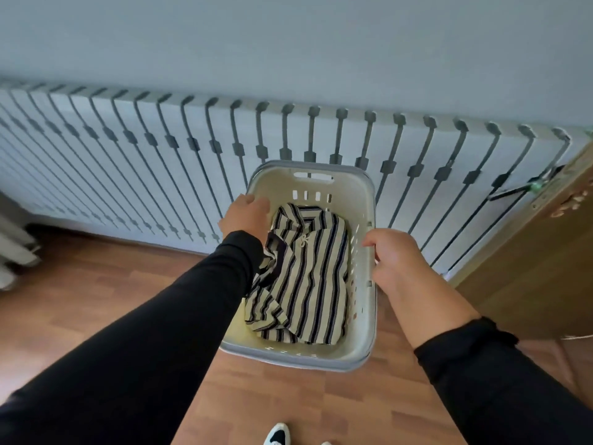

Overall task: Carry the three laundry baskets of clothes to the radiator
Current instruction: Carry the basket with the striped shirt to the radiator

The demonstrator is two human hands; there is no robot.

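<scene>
A white laundry basket with a grey rim sits just in front of the long white radiator on the wall. Inside lies a cream shirt with dark stripes. My left hand grips the basket's left rim, and my right hand grips the right rim. Both arms wear black sleeves. Whether the basket rests on the floor or hangs just above it I cannot tell. Only this one basket is in view.
Wooden floorboards stretch to the left and toward me. A wooden door stands at the right, close to the radiator's end. A smaller white heater pokes in at the far left. My shoe tip shows at the bottom.
</scene>
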